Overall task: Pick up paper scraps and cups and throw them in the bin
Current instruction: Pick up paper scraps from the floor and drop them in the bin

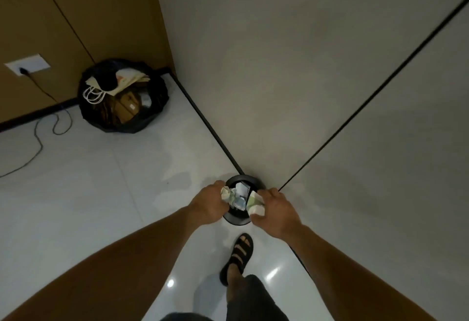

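Left hand (206, 202), right hand (275, 210) gripping scraps (225, 193), bin (241, 177) half-hidden

bin (237, 219): black | crumpled paper (255, 203): white-green | sandal (239, 252): black | floor (101, 181): glossy white

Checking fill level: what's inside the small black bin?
Crumpled pale scraps lie inside the small black bin. The left hand and right hand, gripping paper wads, cover its sides; its bottom is hidden.

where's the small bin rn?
Head view, lower centre: the bin sits on the floor at the foot of the wall, between the left hand and right hand, both gripping paper scraps, just ahead of the sandal.
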A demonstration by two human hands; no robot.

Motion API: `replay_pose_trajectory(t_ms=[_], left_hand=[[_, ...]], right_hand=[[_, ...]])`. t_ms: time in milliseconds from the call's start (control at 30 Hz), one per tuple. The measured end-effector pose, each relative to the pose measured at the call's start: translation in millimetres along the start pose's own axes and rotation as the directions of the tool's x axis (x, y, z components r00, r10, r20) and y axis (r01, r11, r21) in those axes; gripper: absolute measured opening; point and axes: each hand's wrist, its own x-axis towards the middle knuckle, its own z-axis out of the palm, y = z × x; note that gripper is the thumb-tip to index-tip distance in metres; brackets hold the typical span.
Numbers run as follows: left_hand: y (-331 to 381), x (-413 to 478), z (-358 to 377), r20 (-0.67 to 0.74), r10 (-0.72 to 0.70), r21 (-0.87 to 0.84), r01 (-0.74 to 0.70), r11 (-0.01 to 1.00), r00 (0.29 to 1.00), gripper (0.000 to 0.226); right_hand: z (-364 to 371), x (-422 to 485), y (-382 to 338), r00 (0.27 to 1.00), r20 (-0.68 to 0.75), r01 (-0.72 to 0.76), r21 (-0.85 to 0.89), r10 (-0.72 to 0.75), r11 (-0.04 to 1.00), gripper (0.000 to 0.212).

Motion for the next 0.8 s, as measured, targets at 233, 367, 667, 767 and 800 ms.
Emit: replay_pose_trajectory(t_ms=[233,367,667,767,800], left_hand=[[-30,178,62,0.028,-0.07,0.011,0.07,0.997,0.997,0.053],[-89,278,130,0.009,-0.048,0.095,0.047,0.994,0.999,0.062],[-211,389,255,0.034,0.037,0.419,-0.048,0.907,0.999,0.09],[-226,382,255,0.065,0.093,0.408,-0.111,0.906,0.994,0.093],[-226,378,250,0.097,0.085,0.408,-0.117,0.905,0.992,0.095]], right_hand=[[72,141,74,0.995,0.078,-0.06,0.008,0.059,0.998,0.061],[156,226,110,0.995,0.075,-0.054,-0.055,0.058,0.997,0.058],[330,324,179,0.993,0.047,-0.096,-0.197,0.107,0.976,0.064],[340,319,179,0.992,0.045,-0.105,-0.174,0.115,0.979,0.064],[336,313,176,0.99,0.05,-0.122,-0.13,0.129,0.984,0.064]])
